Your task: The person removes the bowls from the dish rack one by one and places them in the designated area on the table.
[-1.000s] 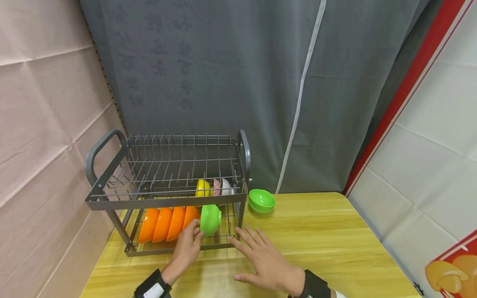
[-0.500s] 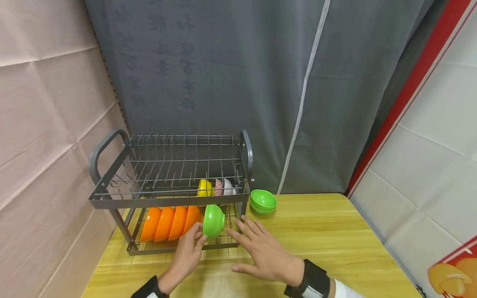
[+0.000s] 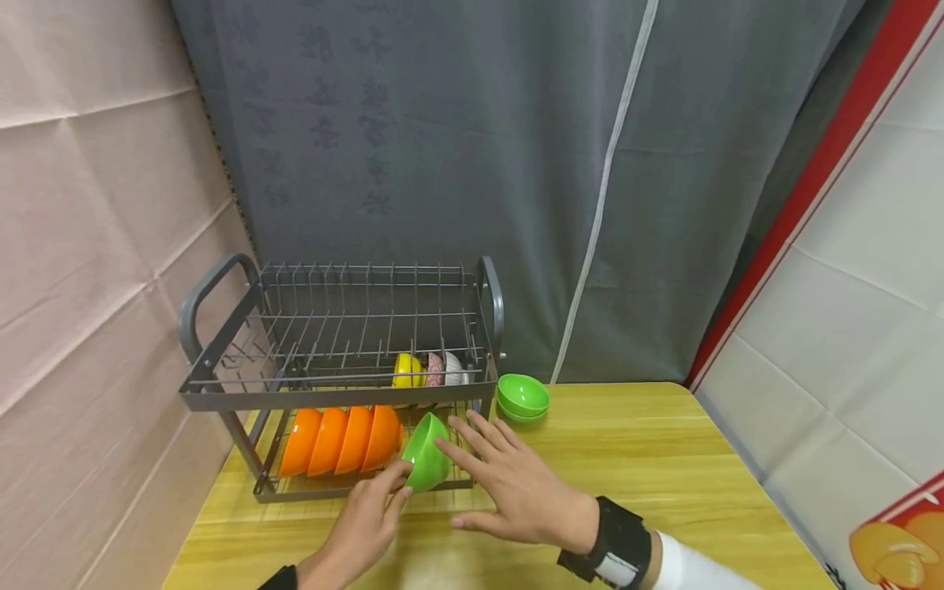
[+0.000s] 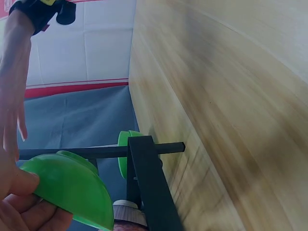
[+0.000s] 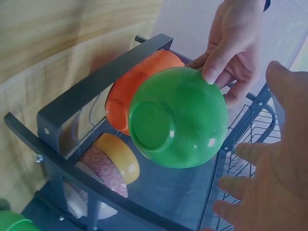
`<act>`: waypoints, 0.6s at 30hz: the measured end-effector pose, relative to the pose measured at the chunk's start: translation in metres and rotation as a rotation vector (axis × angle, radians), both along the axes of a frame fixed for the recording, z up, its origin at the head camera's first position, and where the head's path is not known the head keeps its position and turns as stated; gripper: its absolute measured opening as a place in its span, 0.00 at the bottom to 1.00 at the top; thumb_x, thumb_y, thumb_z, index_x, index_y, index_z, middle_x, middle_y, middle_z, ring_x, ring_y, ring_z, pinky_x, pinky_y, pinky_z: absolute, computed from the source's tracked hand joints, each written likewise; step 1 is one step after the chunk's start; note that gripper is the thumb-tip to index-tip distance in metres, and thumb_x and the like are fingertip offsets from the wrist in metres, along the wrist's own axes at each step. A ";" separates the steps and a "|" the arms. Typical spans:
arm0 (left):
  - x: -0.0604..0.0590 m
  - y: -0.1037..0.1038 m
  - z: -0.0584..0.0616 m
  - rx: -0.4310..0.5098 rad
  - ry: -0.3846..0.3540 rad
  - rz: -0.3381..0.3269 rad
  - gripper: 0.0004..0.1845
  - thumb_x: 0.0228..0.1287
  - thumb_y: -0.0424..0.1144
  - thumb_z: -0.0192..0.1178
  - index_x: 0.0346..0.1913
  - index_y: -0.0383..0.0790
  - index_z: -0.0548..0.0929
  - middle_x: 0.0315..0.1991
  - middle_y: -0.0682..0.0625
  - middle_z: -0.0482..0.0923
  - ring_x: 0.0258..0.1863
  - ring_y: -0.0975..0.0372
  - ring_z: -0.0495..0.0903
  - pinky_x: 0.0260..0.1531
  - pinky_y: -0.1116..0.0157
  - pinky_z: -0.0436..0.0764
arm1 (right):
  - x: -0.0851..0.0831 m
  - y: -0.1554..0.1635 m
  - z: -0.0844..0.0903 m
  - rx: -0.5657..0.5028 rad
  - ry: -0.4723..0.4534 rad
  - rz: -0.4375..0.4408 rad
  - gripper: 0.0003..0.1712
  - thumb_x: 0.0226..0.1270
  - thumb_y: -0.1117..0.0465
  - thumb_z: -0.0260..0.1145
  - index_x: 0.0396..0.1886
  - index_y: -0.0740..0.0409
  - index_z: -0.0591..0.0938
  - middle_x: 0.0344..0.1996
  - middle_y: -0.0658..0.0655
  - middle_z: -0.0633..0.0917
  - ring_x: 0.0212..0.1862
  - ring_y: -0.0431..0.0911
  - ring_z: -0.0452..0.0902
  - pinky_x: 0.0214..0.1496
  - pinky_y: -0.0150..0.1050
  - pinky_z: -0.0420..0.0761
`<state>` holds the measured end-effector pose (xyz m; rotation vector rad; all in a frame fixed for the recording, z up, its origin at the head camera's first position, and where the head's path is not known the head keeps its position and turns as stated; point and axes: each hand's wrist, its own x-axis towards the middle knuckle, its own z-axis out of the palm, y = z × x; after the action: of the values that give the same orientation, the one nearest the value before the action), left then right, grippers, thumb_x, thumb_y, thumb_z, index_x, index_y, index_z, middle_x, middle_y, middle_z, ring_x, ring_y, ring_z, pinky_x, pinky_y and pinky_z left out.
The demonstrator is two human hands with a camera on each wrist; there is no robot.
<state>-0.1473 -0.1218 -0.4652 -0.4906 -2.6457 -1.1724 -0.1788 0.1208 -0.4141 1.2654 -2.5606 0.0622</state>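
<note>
My left hand (image 3: 369,510) pinches the rim of a green bowl (image 3: 428,456) between thumb and fingers. The bowl is tilted on its side at the front of the rack's lower tier, its foot facing right, as the right wrist view shows. My right hand (image 3: 518,485) is spread with straight fingers just right of the bowl, its fingertips overlapping the bowl's edge in the head view. Left of the bowl, several orange bowls (image 3: 341,441) stand on edge in a row on the lower tier of the dark grey dish rack (image 3: 339,399).
A yellow bowl (image 3: 407,370), a pink patterned bowl (image 3: 435,369) and a white bowl (image 3: 453,370) sit toward the back right of the rack. Stacked green bowls (image 3: 523,397) stand on the wooden table (image 3: 649,475) right of the rack. A grey curtain (image 3: 413,147) hangs behind.
The green bowl in my left hand has come forward and down a little, tilting over. My right hand has moved slightly left and up toward it, fingers still spread.
</note>
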 end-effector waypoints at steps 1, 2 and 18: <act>0.001 -0.001 0.001 -0.018 0.014 -0.005 0.13 0.66 0.26 0.62 0.51 0.39 0.83 0.45 0.39 0.89 0.43 0.51 0.90 0.41 0.58 0.89 | 0.000 -0.002 0.002 0.005 0.004 0.003 0.52 0.67 0.22 0.49 0.83 0.40 0.53 0.82 0.55 0.54 0.82 0.56 0.51 0.80 0.58 0.60; 0.002 -0.001 0.002 -0.038 0.025 -0.007 0.12 0.66 0.27 0.62 0.51 0.39 0.83 0.44 0.41 0.90 0.42 0.53 0.90 0.40 0.60 0.88 | -0.001 -0.003 0.004 0.007 0.000 0.007 0.52 0.67 0.22 0.50 0.83 0.40 0.52 0.82 0.55 0.54 0.82 0.56 0.51 0.80 0.58 0.59; 0.018 -0.013 0.000 -0.254 0.339 -0.113 0.19 0.53 0.25 0.70 0.49 0.41 0.89 0.40 0.52 0.91 0.36 0.63 0.88 0.36 0.65 0.88 | 0.002 -0.024 0.001 0.118 0.031 0.101 0.49 0.68 0.23 0.50 0.80 0.43 0.60 0.80 0.54 0.61 0.80 0.55 0.57 0.80 0.55 0.62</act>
<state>-0.1292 -0.1349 -0.4650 -0.8135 -2.5009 -0.7034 -0.1770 0.0970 -0.4134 1.4269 -2.5053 -0.0876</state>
